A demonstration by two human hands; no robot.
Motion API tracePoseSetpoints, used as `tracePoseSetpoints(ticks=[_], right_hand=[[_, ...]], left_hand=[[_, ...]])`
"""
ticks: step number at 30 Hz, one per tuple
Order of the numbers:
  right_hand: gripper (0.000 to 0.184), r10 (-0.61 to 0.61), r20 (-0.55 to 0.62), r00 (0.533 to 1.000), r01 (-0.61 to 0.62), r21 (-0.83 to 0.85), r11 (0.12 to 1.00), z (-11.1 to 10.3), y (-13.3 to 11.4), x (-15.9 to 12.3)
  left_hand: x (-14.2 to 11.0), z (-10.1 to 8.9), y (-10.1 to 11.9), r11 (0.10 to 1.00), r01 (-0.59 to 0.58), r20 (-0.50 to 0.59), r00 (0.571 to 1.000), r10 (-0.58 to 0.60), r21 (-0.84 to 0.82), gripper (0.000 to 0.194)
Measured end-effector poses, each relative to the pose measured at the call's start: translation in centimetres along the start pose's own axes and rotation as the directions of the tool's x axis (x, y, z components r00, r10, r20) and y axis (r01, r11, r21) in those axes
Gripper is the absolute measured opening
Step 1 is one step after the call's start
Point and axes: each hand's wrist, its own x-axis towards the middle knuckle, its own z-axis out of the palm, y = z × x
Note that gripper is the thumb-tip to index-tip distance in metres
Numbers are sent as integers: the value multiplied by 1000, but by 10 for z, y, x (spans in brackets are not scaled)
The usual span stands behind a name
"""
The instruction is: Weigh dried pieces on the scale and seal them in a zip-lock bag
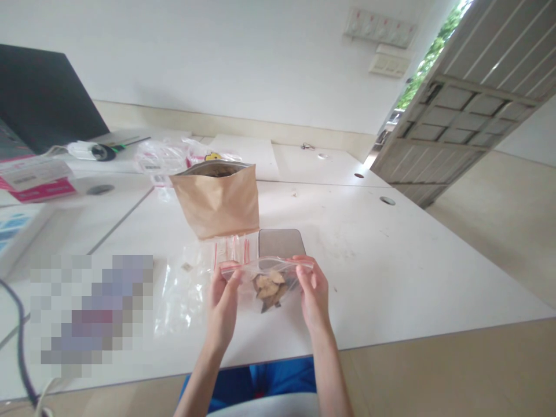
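Both hands are up over the white table (391, 272): the left hand (223, 304) and the right hand (313, 292) each pinch one top corner of a clear zip-top bag (264, 289), thumbs toward the person, fingers pressed together and partly hidden behind the film. The bag hangs above the tabletop, with brown dried leaves (267, 289) slumped inside, though the plastic's glare makes them hard to identify. Just beyond it, partly covered, lies a flat grey device (281, 243), perhaps a phone, beside a row of small red-edged plastic bags (230, 250). Farther on stands an open kraft paper pouch (215, 202), its contents dark in the mouth. Left of the hands lies a loose plastic bag (178, 295) — and nearer left, a pixelated patch (91, 315) hides whatever is there.
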Motion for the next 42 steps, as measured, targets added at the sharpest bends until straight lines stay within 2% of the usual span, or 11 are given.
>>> tracePoseSetpoints(ticks=[3,6,13,16,18,22,25,30,34,39,42], right_hand=[[22,-27,-1,1000,27,-38,999,3,-2,0],[19,-28,-6,1000,28,-39,999,5,-4,0],[11,-144,-1,990,144,-70,987,1,-4,1],[11,-179,-7,984,178,-73,981,0,-1,1],[13,-155,-19,988,153,-62,986,0,2,1],[20,-49,-43,998,49,-1,999,0,7,-1],[23,-6,-25,1000,7,22,1000,1,8,-2],[19,-20,38,999,23,-75,997,5,3,-2],[14,-58,52,997,63,-110,992,7,0,-3],[11,-73,-15,997,72,-84,994,9,0,-3],[13,-66,-23,998,65,-54,996,10,1,-3]], left_hand=[[2,-2,-5,999,14,71,997,-17,48,31],[2,-3,-7,995,23,84,996,-31,96,29],[2,-7,7,957,52,-22,999,-48,286,32],[3,-8,10,960,68,-41,997,-59,271,32],[3,-8,9,974,58,-11,998,-57,220,32],[1,-8,6,991,57,131,989,-72,119,30],[0,-6,7,983,62,174,980,-92,172,33],[0,-2,11,912,85,86,988,-130,401,40],[-1,-1,12,918,87,42,993,-112,387,38],[-4,0,14,938,17,72,996,-45,346,29],[-4,0,13,945,8,41,999,-23,327,30]])
